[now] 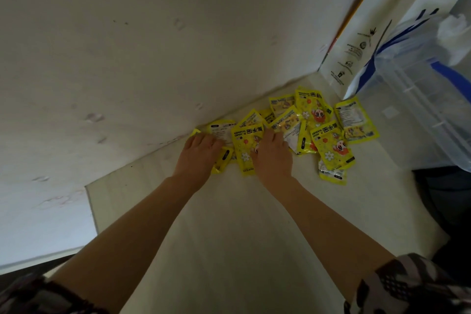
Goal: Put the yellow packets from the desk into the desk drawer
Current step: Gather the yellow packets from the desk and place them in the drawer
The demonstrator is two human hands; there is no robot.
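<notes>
Both hands are lying on hand-warmer packets point(331, 146) heaped along the desk's point(229, 224) back edge: left hand point(197, 154) and right hand point(272, 154), fingers hidden, grip unclear. Packets look light, slippery, floppy; gathering several by their edges should work best.

Both hands, left point(201, 150) and right point(272, 153), on scattered yellow packets point(331, 145) atop pale desk point(229, 224) by wall point(127, 46).

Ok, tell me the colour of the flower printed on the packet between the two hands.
White with a yellow centre, on the yellow packet, clearest in the head view.
</notes>
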